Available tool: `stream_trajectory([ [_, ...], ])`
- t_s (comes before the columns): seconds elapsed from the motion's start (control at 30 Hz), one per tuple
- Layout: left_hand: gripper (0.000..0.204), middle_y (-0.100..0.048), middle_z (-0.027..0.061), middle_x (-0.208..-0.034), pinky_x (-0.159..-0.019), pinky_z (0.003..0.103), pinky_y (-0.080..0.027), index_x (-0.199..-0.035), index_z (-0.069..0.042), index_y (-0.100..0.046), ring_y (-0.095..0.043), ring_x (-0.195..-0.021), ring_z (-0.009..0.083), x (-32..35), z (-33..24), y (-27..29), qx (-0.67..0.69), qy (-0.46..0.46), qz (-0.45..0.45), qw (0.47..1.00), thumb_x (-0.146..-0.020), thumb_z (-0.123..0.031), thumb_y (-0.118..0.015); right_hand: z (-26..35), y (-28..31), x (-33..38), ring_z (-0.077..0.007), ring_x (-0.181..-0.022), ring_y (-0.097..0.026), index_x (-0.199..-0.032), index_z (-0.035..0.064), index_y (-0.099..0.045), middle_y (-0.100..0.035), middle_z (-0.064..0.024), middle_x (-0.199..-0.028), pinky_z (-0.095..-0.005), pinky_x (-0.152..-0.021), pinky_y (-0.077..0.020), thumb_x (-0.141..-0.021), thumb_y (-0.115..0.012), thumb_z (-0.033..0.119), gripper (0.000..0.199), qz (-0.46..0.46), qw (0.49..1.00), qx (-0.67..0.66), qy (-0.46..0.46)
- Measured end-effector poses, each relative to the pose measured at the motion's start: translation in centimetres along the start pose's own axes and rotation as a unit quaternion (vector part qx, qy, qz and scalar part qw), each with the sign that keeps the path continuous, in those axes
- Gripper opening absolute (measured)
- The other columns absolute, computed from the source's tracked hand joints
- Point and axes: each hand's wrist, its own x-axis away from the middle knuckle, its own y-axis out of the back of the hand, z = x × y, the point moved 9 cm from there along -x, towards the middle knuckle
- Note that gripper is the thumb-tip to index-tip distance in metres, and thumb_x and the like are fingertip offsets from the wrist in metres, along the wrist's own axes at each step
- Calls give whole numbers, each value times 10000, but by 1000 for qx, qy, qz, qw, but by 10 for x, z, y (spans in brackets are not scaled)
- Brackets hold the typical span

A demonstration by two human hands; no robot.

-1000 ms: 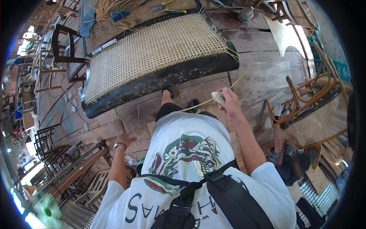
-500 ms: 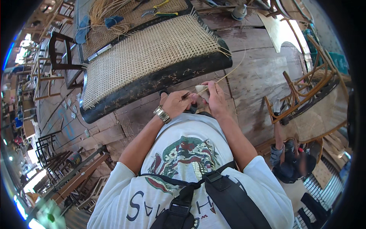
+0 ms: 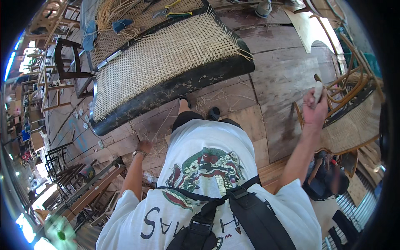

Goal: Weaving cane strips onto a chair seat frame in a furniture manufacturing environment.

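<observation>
1. A worn plank floor [image 3: 275,79] lay under a dark-framed cane seat panel [image 3: 166,62].
2. Wooden chair frames [image 3: 62,71] stood left of the panel.
3. Right of the panel, the right hand [image 3: 313,109] had its fingers clenched on a pale tool [image 3: 318,90].
4. The left hand [image 3: 144,146] rested below the panel; whether its fingers gripped anything could not be told.

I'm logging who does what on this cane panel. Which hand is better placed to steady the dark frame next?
Probably the left hand: it is low, empty, beside the dark frame. The right hand is raised away, gripping a pale tool.
</observation>
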Motion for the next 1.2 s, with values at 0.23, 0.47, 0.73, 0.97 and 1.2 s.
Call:
stream_trajectory([
  [0.23,379,-737,136,-896,-768,364,-514,-1051,-42,-702,-693,-829,214,58,-111,93,312,-97,-55,944,-956,-378,-554,-99,-73,56,-109,-784,-593,-1293,56,-545,-618,-78,-988,-182,-548,-465,-1008,-568,290,369,128,950,172,-226],
  [0.47,193,-646,10,-781,-684,245,-470,-1041,-14,-676,-587,-738,82,129,-293,206,437,-365,0,822,-995,-144,-541,-224,-136,169,-88,-723,-623,-1350,66,-535,-665,-47,-935,-191,-537,-469,-972,-637,289,451,329,797,54,-503],
  [0.73,217,-636,8,-776,-648,257,-449,-948,1,-672,-543,-710,82,161,-302,233,363,-433,-50,824,-986,-196,-589,-237,-76,124,-107,-655,-596,-1022,27,-672,-668,-44,-856,-270,-530,-487,-1019,-529,311,318,78,901,401,-145],
  [0.97,228,-570,25,-658,-551,268,-400,-912,-11,-674,-480,-601,85,190,-186,213,386,-396,11,833,-978,-215,-598,-210,140,13,-183,-760,-636,-1071,16,-659,-680,-80,-906,-357,-623,-531,-1023,-462,353,394,-136,743,656,1],
  [1.2,221,-585,-13,-621,-539,255,-426,-893,-31,-678,-518,-562,83,155,43,138,419,-31,8,908,-962,-228,-604,-88,67,-37,-162,-939,-597,-1222,89,-600,-616,-48,-1124,-319,-752,-523,-980,-589,318,333,-74,917,391,-31],
])
